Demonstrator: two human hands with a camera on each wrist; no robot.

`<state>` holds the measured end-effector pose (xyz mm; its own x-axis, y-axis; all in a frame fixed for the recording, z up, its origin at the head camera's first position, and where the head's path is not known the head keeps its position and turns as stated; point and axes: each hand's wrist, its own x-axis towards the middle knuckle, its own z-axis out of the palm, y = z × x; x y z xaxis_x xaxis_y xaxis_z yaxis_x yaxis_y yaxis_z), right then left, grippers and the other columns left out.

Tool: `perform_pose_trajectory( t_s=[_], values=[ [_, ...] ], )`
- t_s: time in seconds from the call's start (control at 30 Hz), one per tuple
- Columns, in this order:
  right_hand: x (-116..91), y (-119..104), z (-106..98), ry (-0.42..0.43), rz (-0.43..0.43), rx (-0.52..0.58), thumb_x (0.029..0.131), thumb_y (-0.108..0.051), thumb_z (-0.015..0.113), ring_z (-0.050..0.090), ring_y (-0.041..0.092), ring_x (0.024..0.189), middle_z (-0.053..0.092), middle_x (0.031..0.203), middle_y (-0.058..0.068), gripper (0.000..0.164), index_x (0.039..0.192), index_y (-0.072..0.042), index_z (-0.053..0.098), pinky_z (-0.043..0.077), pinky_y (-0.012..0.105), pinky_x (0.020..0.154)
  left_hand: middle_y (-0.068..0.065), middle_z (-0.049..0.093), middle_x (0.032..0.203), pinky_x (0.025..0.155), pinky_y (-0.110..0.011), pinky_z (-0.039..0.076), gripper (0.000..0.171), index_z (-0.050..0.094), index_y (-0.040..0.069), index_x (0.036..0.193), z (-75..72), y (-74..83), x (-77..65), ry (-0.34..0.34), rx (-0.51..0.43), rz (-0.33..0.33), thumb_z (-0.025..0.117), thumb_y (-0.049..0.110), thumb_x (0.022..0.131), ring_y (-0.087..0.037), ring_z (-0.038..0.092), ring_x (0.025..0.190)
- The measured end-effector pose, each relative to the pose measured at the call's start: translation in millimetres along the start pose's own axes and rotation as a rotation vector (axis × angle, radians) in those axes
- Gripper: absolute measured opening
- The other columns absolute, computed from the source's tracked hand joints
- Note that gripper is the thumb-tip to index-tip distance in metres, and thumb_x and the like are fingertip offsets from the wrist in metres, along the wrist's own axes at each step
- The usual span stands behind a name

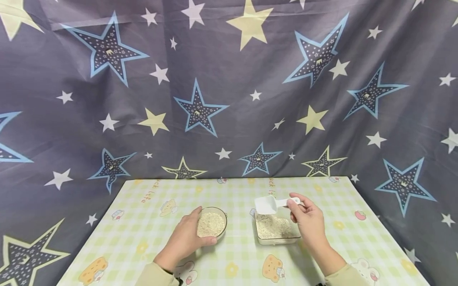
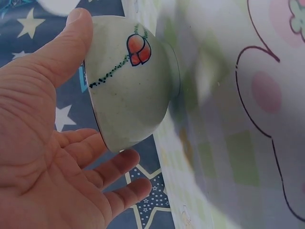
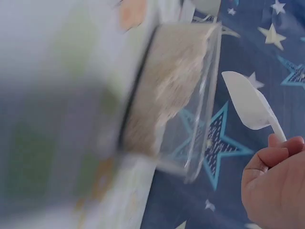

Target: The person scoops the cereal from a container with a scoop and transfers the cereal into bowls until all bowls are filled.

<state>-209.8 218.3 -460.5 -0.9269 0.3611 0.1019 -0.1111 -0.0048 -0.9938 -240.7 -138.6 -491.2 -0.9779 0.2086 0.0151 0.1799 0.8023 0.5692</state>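
Note:
A round bowl [image 2: 133, 90], pale with a red-and-green painted motif, stands on the left part of the table. Beige flaky grains [image 1: 211, 224] fill much of it. My left hand [image 1: 184, 238] holds the bowl's left side, thumb at the near rim and fingers at the far side. To the right is a clear rectangular container [image 3: 202, 109] of similar beige grains [image 1: 273, 227]. Over its far part, my right hand [image 1: 309, 218] pinches the handle of a white scoop [image 1: 266, 205]. The scoop is raised above the grains, and only white shows on it.
A green-checked tablecloth [image 1: 161, 238] with cartoon prints covers the table. Its far edge meets a dark star-patterned curtain [image 1: 229, 119], which also hangs along both sides. A gap of tablecloth lies between the bowl and the container.

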Motion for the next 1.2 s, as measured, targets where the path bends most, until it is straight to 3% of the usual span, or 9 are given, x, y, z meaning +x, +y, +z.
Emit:
perform_pose_trajectory(
  t_s=[0.17,0.33,0.5,0.77,0.9,1.1,1.2],
  values=[
    [-1.3,6.0,-18.1,0.023,0.002,-0.003,0.102,-0.013,0.074,0.055,0.004,0.058,0.081,0.081,-0.007,0.023,0.125,-0.007,0.072,0.049,0.016,0.054,-0.027,0.057,0.153,0.113,-0.065,0.050,0.122,0.036,0.001,0.165,-2.3,-3.5,-0.8,0.009,-0.006,0.021,0.098,0.051,0.071,-0.048,0.054,0.141],
    [-6.2,16.2,-26.9,0.000,-0.032,-0.121,0.102,-0.013,0.075,0.049,0.004,0.054,0.071,0.067,-0.007,0.035,0.132,0.003,0.068,0.039,0.018,0.045,-0.026,0.059,0.151,0.112,-0.064,0.051,0.122,0.036,0.001,0.164,-2.3,-3.0,-0.3,0.006,-0.012,0.033,0.098,0.049,0.071,-0.047,0.055,0.141],
    [-11.6,21.3,-28.5,-0.031,-0.100,-0.261,0.101,-0.014,0.076,0.040,0.004,0.048,0.059,0.058,-0.004,0.026,0.125,-0.006,0.074,0.029,0.022,0.037,-0.026,0.057,0.154,0.113,-0.064,0.051,0.122,0.036,0.001,0.165,-1.8,-2.3,-1.0,0.000,-0.011,0.032,0.098,0.048,0.072,-0.046,0.053,0.143],
    [-19.9,14.6,-21.3,-0.045,-0.204,-0.302,0.099,-0.011,0.077,0.044,0.004,0.048,0.058,0.057,0.003,0.021,0.120,-0.009,0.077,0.032,0.022,0.037,-0.026,0.058,0.152,0.118,-0.064,0.047,0.120,0.037,0.000,0.164,-0.1,3.6,-3.1,0.043,0.030,0.059,0.098,0.047,0.072,-0.046,0.050,0.145],
    [-25.3,11.9,-17.9,-0.062,-0.319,-0.329,0.099,-0.011,0.077,0.041,0.002,0.047,0.056,0.056,0.001,0.020,0.118,-0.013,0.078,0.033,0.021,0.037,-0.025,0.056,0.155,0.123,-0.065,0.041,0.118,0.037,0.000,0.164,-0.1,11.4,-4.9,0.075,0.062,0.093,0.098,0.048,0.074,-0.047,0.045,0.150],
    [-31.3,9.1,-11.9,-0.060,-0.652,-0.410,0.093,0.001,0.079,0.036,-0.005,0.048,0.055,0.056,-0.012,0.029,0.118,-0.014,0.078,0.032,0.015,0.040,-0.025,0.054,0.158,0.123,-0.064,0.041,0.115,0.040,0.000,0.162,-0.2,29.2,-8.4,0.111,0.076,0.164,0.097,0.048,0.075,-0.047,0.046,0.150],
    [-34.3,7.1,-8.7,-0.074,-0.722,-0.424,0.091,0.004,0.079,0.034,-0.008,0.049,0.054,0.057,-0.014,0.031,0.117,-0.012,0.078,0.031,0.013,0.041,-0.022,0.053,0.160,0.124,-0.065,0.040,0.114,0.040,0.001,0.162,1.2,39.5,-9.3,0.092,0.073,0.184,0.096,0.049,0.076,-0.046,0.044,0.152]
  ],
)
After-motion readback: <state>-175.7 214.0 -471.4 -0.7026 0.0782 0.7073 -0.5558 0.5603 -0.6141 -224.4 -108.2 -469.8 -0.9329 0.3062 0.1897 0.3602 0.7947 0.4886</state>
